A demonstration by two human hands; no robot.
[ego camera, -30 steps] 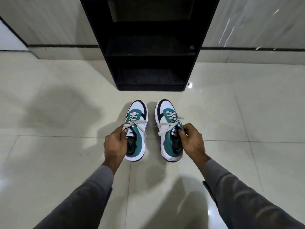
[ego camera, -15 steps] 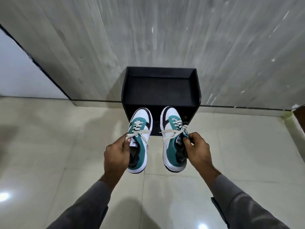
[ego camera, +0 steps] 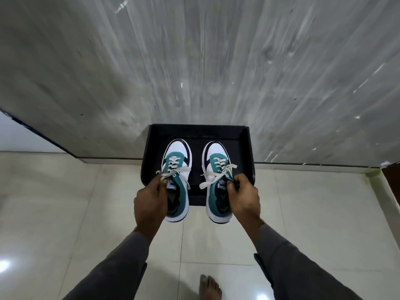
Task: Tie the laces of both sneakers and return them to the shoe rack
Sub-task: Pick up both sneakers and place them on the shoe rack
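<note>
Two white, teal and black sneakers with tied cream laces hang side by side over the top of the black shoe rack (ego camera: 249, 148). My left hand (ego camera: 149, 202) grips the left sneaker (ego camera: 177, 167) at its collar beside the tongue. My right hand (ego camera: 243, 200) grips the right sneaker (ego camera: 216, 167) the same way. The toes point toward the wall, and the heels stick out past the rack's front edge. Whether the soles touch the rack's top I cannot tell.
The rack stands against a grey marbled wall (ego camera: 194, 61) on a glossy cream tiled floor (ego camera: 65, 213). A bare foot (ego camera: 210, 286) shows at the bottom edge. A dark brown edge (ego camera: 392, 176) sits at the far right.
Both sneakers were lifted off the floor and carried forward over the rack's top. The view rose, so the rack is now seen from above.
</note>
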